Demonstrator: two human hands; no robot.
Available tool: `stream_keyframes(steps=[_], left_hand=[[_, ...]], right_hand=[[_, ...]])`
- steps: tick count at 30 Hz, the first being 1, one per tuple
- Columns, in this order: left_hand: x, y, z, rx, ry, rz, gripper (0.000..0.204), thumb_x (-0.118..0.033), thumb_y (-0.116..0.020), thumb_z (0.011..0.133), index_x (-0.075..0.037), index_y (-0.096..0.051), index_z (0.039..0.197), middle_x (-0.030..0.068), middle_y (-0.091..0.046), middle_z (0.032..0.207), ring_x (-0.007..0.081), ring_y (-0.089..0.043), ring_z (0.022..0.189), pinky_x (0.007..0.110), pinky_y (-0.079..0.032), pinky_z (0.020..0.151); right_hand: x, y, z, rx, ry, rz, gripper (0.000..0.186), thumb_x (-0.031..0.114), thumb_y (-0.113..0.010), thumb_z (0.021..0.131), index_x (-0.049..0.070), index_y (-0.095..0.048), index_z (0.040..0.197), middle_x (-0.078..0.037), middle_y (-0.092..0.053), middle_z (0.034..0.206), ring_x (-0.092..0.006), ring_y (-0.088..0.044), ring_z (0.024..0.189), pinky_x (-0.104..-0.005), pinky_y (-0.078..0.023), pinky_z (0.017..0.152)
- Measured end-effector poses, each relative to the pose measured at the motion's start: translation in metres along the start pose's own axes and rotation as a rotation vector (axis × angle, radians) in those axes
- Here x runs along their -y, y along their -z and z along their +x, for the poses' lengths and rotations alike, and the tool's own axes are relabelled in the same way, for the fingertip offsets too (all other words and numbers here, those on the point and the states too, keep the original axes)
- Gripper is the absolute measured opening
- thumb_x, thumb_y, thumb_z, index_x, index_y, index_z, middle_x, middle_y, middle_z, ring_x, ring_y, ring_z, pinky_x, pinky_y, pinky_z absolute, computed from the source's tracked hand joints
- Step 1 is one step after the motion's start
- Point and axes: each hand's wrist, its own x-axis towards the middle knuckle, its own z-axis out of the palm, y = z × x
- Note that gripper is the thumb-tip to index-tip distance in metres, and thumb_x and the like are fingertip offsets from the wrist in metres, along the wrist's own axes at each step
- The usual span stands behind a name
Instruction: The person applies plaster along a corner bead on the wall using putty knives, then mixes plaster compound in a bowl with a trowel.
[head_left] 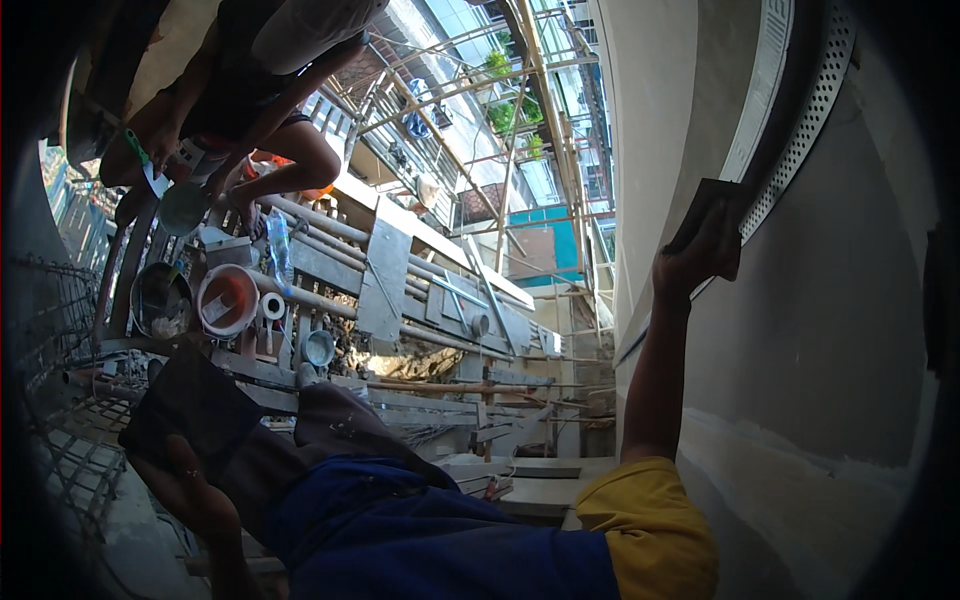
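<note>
My raised right hand [700,250] is closed round a dark, flat rectangular block [705,212], perhaps a sanding block. It is held up at the grey wall [830,330], beside a perforated metal strip [815,110] that curves along an edge. At lower left my left hand [195,495] holds a dark, flat, squarish board [190,400] from beneath, the thumb showing at its near edge. The board's upper face is in shadow, so I cannot tell what lies on it.
At upper left a co-worker sits with a green-handled putty knife [148,165] and a round bowl [184,208]. Buckets, one reddish inside [228,300], a water bottle [279,245] and a paint roller [271,308] stand on scaffold planks. Gaps show between the poles; mesh [60,330] lies left.
</note>
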Motion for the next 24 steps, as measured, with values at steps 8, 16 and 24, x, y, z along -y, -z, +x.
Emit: stream_keyframes(steps=[8, 16, 24], left_hand=[[0.012, 0.001, -0.003, 0.095, -0.041, -0.067, 0.051, -0.021, -0.049, 0.097, 0.005, -0.032, 0.138, 0.0174, -0.045, 0.130, 0.0240, -0.045, 0.120, 0.036, -0.034, 0.103], [-0.014, -0.023, -0.009, 0.376, 0.554, -0.570, 0.065, -0.030, -0.057, 0.094, -0.005, -0.026, 0.144, 0.0109, -0.048, 0.130, 0.0228, -0.055, 0.113, 0.035, -0.051, 0.091], [-0.003, 0.006, -0.007, 0.581, 0.362, -0.689, 0.064, -0.029, -0.054, 0.096, -0.006, -0.022, 0.147, 0.0125, -0.046, 0.133, 0.0234, -0.055, 0.115, 0.035, -0.052, 0.091]], right_hand=[[0.020, 0.005, 0.053, -0.148, 0.036, 0.123, 0.052, 0.007, -0.049, 0.087, -0.002, -0.039, 0.137, -0.023, -0.049, 0.129, -0.0360, -0.043, 0.117, -0.0476, -0.029, 0.096], [0.192, 0.152, 0.031, 0.223, 0.277, 1.744, 0.041, 0.030, -0.060, 0.086, 0.020, -0.059, 0.125, -0.011, -0.049, 0.137, -0.0257, -0.048, 0.122, -0.0383, -0.039, 0.092], [0.225, 0.106, -0.012, 0.374, 0.177, 1.293, 0.047, 0.024, -0.069, 0.082, 0.018, -0.056, 0.127, -0.012, -0.052, 0.132, -0.0234, -0.048, 0.117, -0.0360, -0.040, 0.091]])
